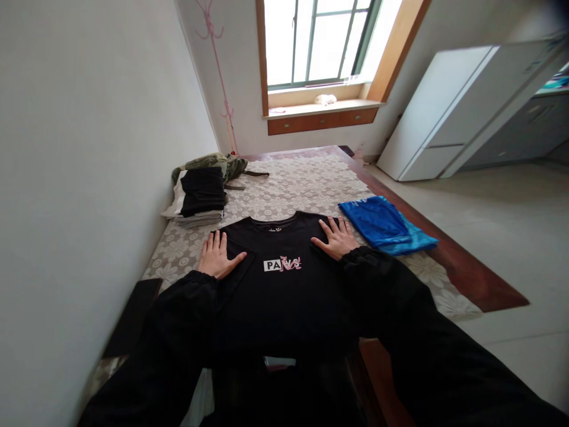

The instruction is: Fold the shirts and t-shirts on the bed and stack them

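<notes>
A black T-shirt with a white and pink print on its chest lies spread out on the table, its neckline at the far side. On its left shoulder area rests my left hand, flat, with the fingers apart. My right hand lies flat near the opposite shoulder, fingers spread. Neither hand grips the cloth. Just right of my right hand is a folded blue garment. The shirt's lower edge is dark and hard to tell from my own clothing.
A patterned tablecloth covers the wooden table. Folded clothes are stacked at the back left, beside a green strapped bag against the wall. A pink coat stand, a window and a white refrigerator stand beyond.
</notes>
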The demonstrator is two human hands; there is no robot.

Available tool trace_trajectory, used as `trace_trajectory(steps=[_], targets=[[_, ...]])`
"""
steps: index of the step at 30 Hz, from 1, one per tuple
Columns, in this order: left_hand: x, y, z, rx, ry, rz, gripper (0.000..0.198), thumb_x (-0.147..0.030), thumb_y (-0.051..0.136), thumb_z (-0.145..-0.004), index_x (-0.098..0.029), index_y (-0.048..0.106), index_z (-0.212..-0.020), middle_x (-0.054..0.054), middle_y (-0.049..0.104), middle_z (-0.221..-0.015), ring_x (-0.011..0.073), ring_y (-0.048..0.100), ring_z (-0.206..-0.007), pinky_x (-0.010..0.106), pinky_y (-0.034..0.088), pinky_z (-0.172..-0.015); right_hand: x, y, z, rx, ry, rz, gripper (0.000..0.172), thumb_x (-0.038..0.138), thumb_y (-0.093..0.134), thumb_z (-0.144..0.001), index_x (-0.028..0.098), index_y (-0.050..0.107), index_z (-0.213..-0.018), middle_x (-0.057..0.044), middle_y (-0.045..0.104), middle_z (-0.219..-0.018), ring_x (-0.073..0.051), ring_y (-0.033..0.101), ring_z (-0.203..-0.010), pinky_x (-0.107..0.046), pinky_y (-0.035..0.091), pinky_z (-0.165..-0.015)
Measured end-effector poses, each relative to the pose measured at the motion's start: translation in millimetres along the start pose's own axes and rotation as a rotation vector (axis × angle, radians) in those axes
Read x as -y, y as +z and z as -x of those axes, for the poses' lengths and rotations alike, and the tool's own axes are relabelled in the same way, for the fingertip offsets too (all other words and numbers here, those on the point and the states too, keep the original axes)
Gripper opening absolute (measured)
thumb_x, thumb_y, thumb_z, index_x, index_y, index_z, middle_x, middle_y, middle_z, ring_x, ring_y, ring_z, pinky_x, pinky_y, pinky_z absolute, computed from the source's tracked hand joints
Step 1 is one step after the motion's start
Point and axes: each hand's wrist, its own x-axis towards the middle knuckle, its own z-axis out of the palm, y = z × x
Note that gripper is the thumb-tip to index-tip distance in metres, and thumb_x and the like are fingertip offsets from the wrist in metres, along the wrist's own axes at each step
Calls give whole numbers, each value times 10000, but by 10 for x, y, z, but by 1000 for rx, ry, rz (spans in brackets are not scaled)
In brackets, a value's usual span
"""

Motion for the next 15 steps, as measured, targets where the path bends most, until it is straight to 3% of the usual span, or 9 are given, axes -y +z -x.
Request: trace_trajectory(steps=[3,5,7,10,15], targets=[[-20,-27,2,-7,-7,3,1053,-837,335,-891,-72,278,-1612,234,255,-1682,406,185,-1570,552,188,-1249,8,-36,5,0,-16,1,910,779,326,-927,204,328,-1631,-89,202,-1726,-438,89,-1572,-595,105,-1267],[-35,-55,8,-3,-10,9,1024,-824,345,-899,-97,279,-1617,227,257,-1684,422,177,-1568,584,183,-1243,9,-58,11,-2,-90,5,791,693,313,-974,246,341,-1627,-47,204,-1728,-408,104,-1578,-592,108,-1270],[-46,-92,17,13,5,6,983,-805,356,-906,-135,286,-1624,205,254,-1692,438,153,-1570,622,141,-1243,5,-68,16,6,-182,17,654,555,279,-1024,297,350,-1620,4,222,-1723,-363,133,-1582,-579,109,-1275],[-69,-145,42,27,56,-19,924,-775,369,-918,-172,324,-1617,186,264,-1692,450,103,-1575,672,60,-1235,-3,-53,16,24,-212,38,600,425,278,-1034,327,340,-1622,34,260,-1710,-342,166,-1579,-583,113,-1275],[-191,-119,138,46,68,-2,934,-765,325,-935,-129,303,-1619,205,263,-1686,411,133,-1581,628,89,-1250,8,-16,-3,19,-116,39,643,518,314,-1016,342,306,-1634,11,221,-1722,-427,126,-1569,-686,133,-1232]])
